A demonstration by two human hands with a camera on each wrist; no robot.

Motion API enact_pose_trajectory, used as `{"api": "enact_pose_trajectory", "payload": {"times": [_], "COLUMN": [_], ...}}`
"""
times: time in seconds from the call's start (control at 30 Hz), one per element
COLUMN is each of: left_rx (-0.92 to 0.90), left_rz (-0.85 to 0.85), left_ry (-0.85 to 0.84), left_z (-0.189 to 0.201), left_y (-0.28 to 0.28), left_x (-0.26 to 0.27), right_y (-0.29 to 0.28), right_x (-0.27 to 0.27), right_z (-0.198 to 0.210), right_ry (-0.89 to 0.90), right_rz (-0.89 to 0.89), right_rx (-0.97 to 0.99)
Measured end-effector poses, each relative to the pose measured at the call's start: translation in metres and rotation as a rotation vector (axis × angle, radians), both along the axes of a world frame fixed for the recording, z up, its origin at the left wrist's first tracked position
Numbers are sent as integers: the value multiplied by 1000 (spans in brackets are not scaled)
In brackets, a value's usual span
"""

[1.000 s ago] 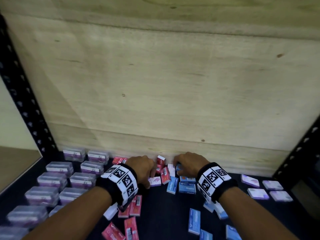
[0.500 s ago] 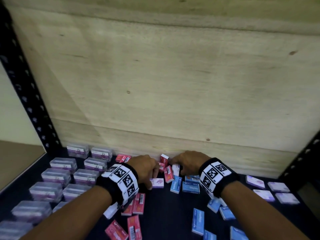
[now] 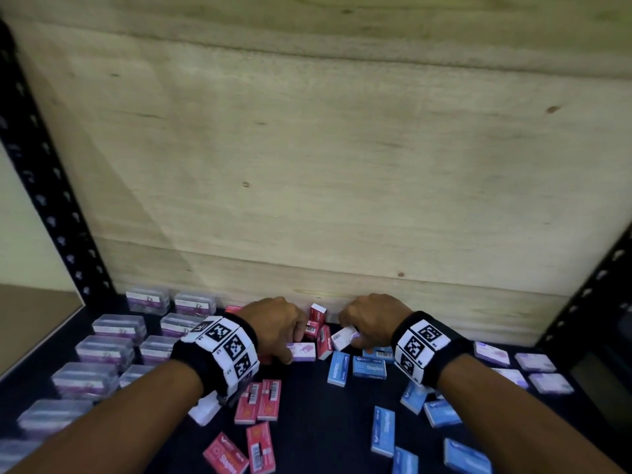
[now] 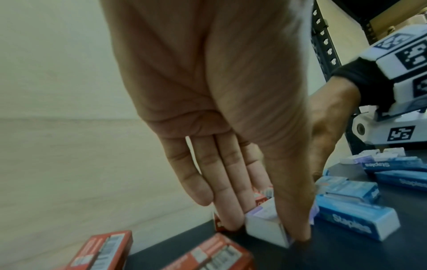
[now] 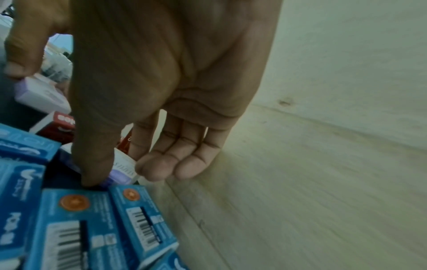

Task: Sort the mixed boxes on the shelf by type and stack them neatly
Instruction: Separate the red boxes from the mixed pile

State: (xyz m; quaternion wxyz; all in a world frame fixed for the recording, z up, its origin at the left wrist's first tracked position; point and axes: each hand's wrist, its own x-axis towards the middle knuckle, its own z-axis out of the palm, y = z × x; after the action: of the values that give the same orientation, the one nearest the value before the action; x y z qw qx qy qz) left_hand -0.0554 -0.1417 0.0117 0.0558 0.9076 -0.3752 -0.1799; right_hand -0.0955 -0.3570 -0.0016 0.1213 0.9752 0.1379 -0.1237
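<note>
Head view: dark shelf (image 3: 307, 422) against plywood back panel (image 3: 325, 165), black uprights at sides. Red, blue, lilac boxes lay mixed. Fingertips hidden behind knuckles. Left hand (image 3: 273, 326) pinched lilac box (image 3: 302, 351) lying on shelf; right hand (image 3: 371, 318) pinched white-lilac box (image 3: 343, 338), tilted among pile.

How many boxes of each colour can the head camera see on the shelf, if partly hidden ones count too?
Clear plastic boxes: 10
Red boxes: 8
Blue boxes: 8
Pale purple boxes: 6
White box: 1
Total: 33 in sight; more may hide under the arms.
</note>
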Motion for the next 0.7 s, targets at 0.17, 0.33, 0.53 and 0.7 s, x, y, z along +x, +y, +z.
{"api": "enact_pose_trajectory", "payload": {"times": [0.17, 0.33, 0.53, 0.7], "left_rx": [-19, -32, -49, -80], "left_rz": [0, -16, -62, -126], "left_ry": [-7, -17, -21, 8], "left_z": [12, 20, 26, 25], "left_y": [4, 3, -10, -50], "left_x": [-2, -7, -20, -39], "right_y": [2, -2, -19, -63], "right_x": [-8, -16, -36, -77], "right_z": [7, 16, 23, 37], "right_ry": [-17, -21, -63, -81], "right_rz": [1, -24, -90, -242], "right_rx": [1, -6, 26, 42]}}
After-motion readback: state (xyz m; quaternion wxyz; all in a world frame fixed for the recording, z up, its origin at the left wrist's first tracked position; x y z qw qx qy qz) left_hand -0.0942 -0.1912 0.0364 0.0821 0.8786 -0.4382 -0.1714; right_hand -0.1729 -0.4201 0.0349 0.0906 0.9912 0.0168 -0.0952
